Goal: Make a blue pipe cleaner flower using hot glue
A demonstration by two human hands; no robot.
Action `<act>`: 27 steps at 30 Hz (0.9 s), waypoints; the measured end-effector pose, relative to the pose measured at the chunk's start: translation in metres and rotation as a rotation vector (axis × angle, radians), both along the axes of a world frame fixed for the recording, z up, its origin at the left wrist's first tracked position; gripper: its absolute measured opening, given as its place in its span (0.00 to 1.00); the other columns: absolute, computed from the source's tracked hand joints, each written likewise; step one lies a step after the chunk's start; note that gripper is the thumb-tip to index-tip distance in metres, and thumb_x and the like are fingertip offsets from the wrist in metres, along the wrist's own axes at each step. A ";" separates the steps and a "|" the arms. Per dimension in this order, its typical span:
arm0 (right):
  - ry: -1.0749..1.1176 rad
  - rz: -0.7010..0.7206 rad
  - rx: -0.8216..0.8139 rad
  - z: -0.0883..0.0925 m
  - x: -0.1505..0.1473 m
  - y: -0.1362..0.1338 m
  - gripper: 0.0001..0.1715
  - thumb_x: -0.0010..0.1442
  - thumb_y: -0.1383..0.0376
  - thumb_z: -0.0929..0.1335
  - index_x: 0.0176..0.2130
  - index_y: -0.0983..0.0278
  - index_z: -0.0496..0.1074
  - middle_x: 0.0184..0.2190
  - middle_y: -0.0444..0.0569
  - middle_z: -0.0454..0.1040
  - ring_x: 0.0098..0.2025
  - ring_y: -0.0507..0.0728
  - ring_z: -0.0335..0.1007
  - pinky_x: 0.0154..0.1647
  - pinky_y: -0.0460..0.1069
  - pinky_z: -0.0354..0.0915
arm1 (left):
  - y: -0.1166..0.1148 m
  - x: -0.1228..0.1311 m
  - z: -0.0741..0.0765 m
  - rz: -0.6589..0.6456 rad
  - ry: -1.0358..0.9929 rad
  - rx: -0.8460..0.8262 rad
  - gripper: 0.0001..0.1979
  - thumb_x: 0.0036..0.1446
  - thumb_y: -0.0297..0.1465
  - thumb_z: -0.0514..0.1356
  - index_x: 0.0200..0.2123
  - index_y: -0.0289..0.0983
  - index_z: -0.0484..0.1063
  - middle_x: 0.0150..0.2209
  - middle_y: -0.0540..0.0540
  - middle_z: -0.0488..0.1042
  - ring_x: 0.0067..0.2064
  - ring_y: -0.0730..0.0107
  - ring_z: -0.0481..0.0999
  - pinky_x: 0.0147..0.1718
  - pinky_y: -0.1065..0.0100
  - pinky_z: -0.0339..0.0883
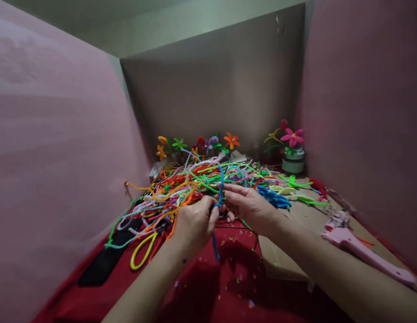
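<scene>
A blue pipe cleaner (222, 179) stands up between my hands, bent near its middle, its lower end hanging below my left fingers. My left hand (197, 218) pinches it between thumb and fingers. From the other side, my right hand (250, 204) has its fingers around the same stem, just above the left pinch; its thumb is partly hidden. Behind both hands spreads a tangled heap of coloured pipe cleaners (181, 184). To the right of my right fingers lies a blue pipe-cleaner flower (274, 197).
Finished pipe-cleaner flowers (231, 140) stand along the back, and a pink one (292, 137) rises from a pale green pot (293, 161). A pink-handled tool (366, 251) lies right, on cardboard (279, 260). A black flat object (107, 258) lies left. Scraps dot the red cloth (195, 287).
</scene>
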State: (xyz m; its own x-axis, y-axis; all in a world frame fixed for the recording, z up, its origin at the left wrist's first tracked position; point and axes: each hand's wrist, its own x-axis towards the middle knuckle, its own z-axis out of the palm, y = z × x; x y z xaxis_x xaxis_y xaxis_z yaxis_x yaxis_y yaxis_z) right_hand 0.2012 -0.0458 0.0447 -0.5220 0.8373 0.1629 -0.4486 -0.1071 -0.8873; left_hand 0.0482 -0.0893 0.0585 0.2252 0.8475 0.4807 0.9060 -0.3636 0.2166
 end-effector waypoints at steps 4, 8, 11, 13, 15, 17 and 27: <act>-0.125 -0.196 0.159 0.012 0.002 0.006 0.11 0.51 0.60 0.69 0.27 0.67 0.72 0.19 0.40 0.66 0.18 0.45 0.55 0.18 0.42 0.51 | 0.014 0.014 -0.003 -0.107 -0.152 -0.075 0.05 0.51 0.30 0.53 0.26 0.39 0.67 0.21 0.49 0.68 0.23 0.71 0.67 0.25 0.71 0.55; -0.087 -0.348 0.182 0.011 0.011 0.011 0.11 0.52 0.60 0.68 0.27 0.66 0.70 0.20 0.42 0.69 0.20 0.46 0.59 0.19 0.42 0.54 | 0.028 0.011 0.009 -0.174 -0.595 -0.238 0.09 0.54 0.34 0.53 0.26 0.38 0.70 0.18 0.52 0.64 0.20 0.75 0.62 0.21 0.73 0.54; -0.033 -0.315 0.091 0.004 0.019 0.015 0.11 0.50 0.60 0.69 0.28 0.65 0.69 0.22 0.44 0.72 0.22 0.49 0.64 0.23 0.44 0.59 | 0.042 0.005 0.012 -0.198 -0.902 -0.364 0.09 0.50 0.35 0.58 0.29 0.35 0.73 0.23 0.50 0.71 0.25 0.74 0.68 0.24 0.73 0.60; 0.015 -0.308 0.030 -0.001 0.024 0.015 0.11 0.47 0.61 0.71 0.28 0.65 0.68 0.21 0.43 0.71 0.22 0.48 0.64 0.24 0.45 0.60 | 0.051 0.002 0.007 -0.230 -1.062 -0.460 0.11 0.45 0.35 0.62 0.31 0.33 0.74 0.27 0.47 0.74 0.28 0.72 0.71 0.28 0.72 0.64; 0.073 -0.302 -0.023 -0.004 0.026 0.014 0.11 0.45 0.63 0.71 0.28 0.65 0.67 0.20 0.40 0.67 0.19 0.46 0.59 0.19 0.42 0.57 | 0.057 0.001 0.000 -0.226 -1.166 -0.514 0.13 0.42 0.35 0.63 0.32 0.32 0.73 0.26 0.46 0.74 0.24 0.75 0.69 0.23 0.73 0.63; 0.106 -0.292 -0.081 -0.006 0.026 0.012 0.11 0.43 0.65 0.71 0.27 0.65 0.65 0.17 0.36 0.61 0.15 0.44 0.50 0.14 0.40 0.47 | 0.058 0.003 -0.007 -0.205 -1.209 -0.525 0.16 0.43 0.35 0.63 0.34 0.31 0.72 0.25 0.48 0.73 0.18 0.81 0.63 0.16 0.76 0.56; -0.246 -0.260 0.117 -0.023 0.008 -0.002 0.12 0.47 0.59 0.71 0.27 0.66 0.70 0.21 0.41 0.66 0.21 0.47 0.56 0.21 0.44 0.52 | 0.035 0.033 -0.036 -0.270 -0.975 -0.468 0.18 0.47 0.27 0.57 0.44 0.38 0.63 0.19 0.55 0.68 0.20 0.76 0.67 0.20 0.74 0.58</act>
